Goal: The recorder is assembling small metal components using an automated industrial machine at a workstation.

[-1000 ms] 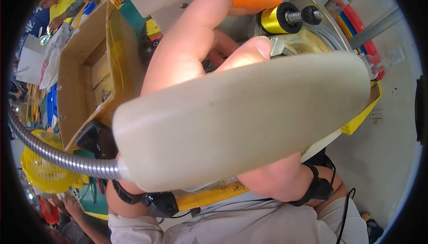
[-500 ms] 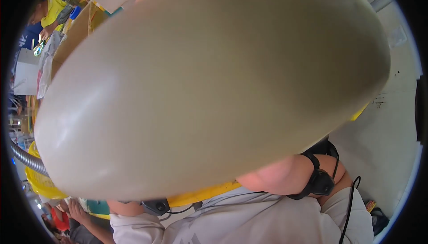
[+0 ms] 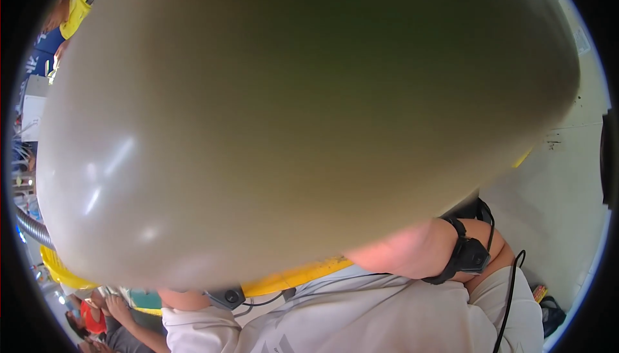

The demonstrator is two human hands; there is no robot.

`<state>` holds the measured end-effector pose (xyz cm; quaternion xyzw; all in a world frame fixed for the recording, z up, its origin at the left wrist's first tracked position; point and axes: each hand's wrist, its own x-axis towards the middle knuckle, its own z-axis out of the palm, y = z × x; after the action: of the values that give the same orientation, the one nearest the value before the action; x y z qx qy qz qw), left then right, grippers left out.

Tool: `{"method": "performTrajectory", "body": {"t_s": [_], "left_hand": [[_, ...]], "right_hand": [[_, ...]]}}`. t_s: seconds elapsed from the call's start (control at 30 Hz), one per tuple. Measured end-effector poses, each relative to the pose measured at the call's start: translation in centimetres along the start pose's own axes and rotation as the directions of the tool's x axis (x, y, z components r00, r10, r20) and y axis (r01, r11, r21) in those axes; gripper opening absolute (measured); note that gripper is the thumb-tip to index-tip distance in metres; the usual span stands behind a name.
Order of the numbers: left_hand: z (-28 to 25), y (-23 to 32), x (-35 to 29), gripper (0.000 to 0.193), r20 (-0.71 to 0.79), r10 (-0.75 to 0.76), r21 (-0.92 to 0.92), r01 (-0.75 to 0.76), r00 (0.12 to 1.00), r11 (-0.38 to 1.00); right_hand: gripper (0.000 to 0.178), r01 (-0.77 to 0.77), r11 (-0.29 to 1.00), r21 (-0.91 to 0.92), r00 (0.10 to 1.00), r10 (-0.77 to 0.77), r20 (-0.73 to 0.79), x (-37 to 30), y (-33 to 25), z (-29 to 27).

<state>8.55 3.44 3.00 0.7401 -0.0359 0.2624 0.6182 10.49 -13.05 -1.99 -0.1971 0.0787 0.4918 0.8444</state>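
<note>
A very large, smooth, glossy beige rounded thing (image 3: 213,179), balloon-like, fills most of the head view right in front of me. Its upper middle is dark and blurred, and light glints off its lower left side. My right hand (image 3: 396,246) is against or just behind its lower edge, blurred, with the fingers hidden. A black strap with a small box (image 3: 469,256) sits on my right arm. Of my left arm only a short piece (image 3: 184,299) shows below the beige thing, beside another black box (image 3: 227,297); the left hand is hidden behind it.
A yellow edge (image 3: 296,275) runs under the beige thing, close to my body. At the left are a bendy metal hose (image 3: 32,225) and a yellow basket (image 3: 61,269). People are at upper left (image 3: 80,8) and lower left (image 3: 132,324). A black cable (image 3: 512,295) hangs at right.
The beige thing has come closer, covering more of the upper and left view, and its middle has darkened. Pink and orange patches along its top edge have mostly gone from sight.
</note>
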Motion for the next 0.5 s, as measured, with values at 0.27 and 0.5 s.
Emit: {"method": "performTrajectory", "body": {"t_s": [0.27,0.5], "left_hand": [[1.9,-0.8,-0.4,0.057,-0.195,-0.112,-0.005,0.113,0.974,0.994],[0.7,-0.5,0.5,0.057,-0.157,-0.083,0.027,0.089,0.984,0.996]], "right_hand": [[0.021,-0.013,1.0,-0.028,1.0,0.014,0.025,0.7,0.2,0.4],[0.021,-0.011,1.0,0.005,1.0,0.011,0.022,0.9,0.4,0.9]]}}
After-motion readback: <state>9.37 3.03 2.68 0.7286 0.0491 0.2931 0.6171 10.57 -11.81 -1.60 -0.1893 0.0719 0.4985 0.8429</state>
